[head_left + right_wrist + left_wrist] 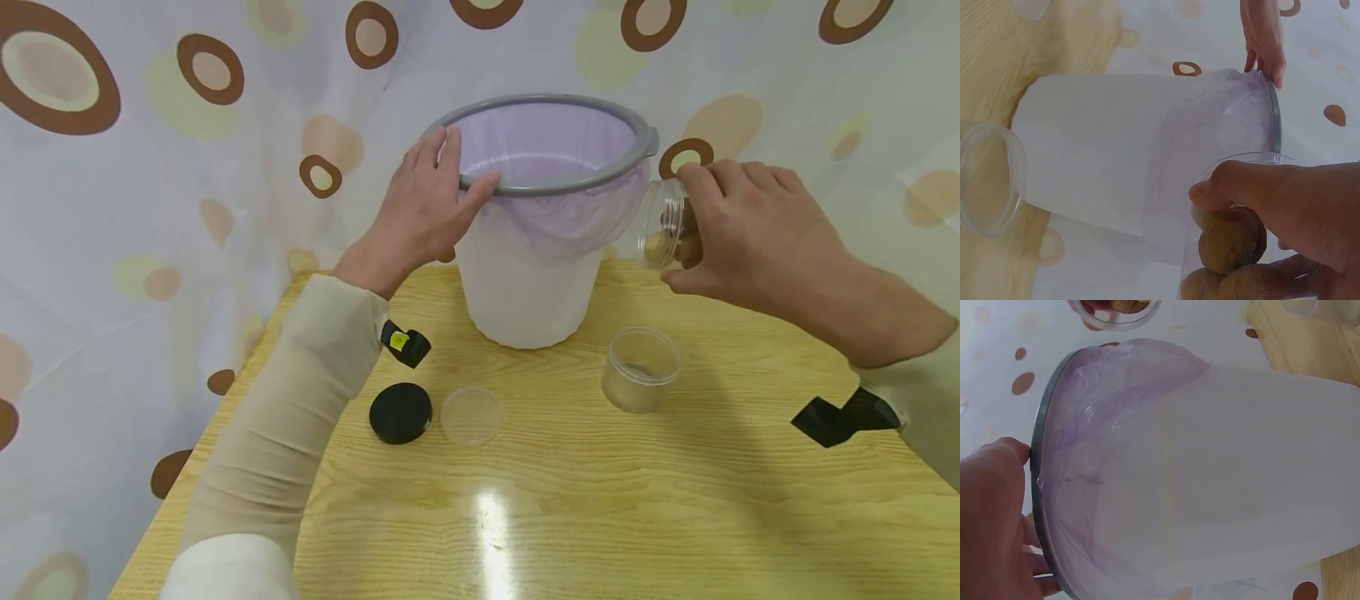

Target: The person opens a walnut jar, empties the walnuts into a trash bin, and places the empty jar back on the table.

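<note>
My left hand (423, 196) rests at the left of the trash bin's grey rim, fingers fairly straight and thumb spread along the front. The white trash bin (528, 292) stands upright, lined with a thin purple bag (570, 221) folded over its edge. To its right, my right hand (765, 233) grips a clear plastic jar (651, 225). That jar is tipped on its side, its threaded mouth facing the bin, just outside and below the rim. Several rounded brown pieces (1229, 244) lie inside it; their kind cannot be made out.
A clear round tub (641, 387) without a lid stands on the wooden table (600, 500), right of the bin's base. Left of it lie a black lid (401, 413) and a clear disc (472, 416). Behind the bin hangs a white cloth (517, 50) with brown ring patterns.
</note>
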Action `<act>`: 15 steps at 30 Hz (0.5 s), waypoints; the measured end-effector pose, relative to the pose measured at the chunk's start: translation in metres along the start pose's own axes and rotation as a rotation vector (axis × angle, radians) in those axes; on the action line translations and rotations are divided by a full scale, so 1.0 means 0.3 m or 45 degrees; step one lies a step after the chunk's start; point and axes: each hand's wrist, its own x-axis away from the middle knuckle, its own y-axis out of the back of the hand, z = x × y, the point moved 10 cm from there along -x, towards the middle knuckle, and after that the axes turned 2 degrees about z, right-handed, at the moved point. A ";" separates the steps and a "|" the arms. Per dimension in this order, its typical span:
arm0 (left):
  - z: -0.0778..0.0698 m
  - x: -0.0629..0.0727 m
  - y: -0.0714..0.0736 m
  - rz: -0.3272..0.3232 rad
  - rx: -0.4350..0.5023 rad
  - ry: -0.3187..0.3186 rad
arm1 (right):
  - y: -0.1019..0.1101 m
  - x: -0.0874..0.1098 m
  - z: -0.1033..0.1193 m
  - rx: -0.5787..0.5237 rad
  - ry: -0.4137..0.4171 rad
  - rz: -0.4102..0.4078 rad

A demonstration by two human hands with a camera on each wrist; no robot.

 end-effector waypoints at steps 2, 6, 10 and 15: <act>0.005 -0.012 0.002 0.010 0.004 0.022 | 0.015 -0.012 -0.009 0.016 -0.009 0.004; 0.011 -0.039 0.009 0.029 0.037 0.067 | 0.035 -0.034 -0.030 0.017 -0.047 0.041; 0.004 -0.070 0.012 0.053 0.053 0.085 | 0.048 -0.054 -0.036 0.028 -0.055 0.068; -0.003 -0.112 -0.002 0.122 0.025 0.113 | 0.069 -0.076 -0.040 0.056 -0.054 0.074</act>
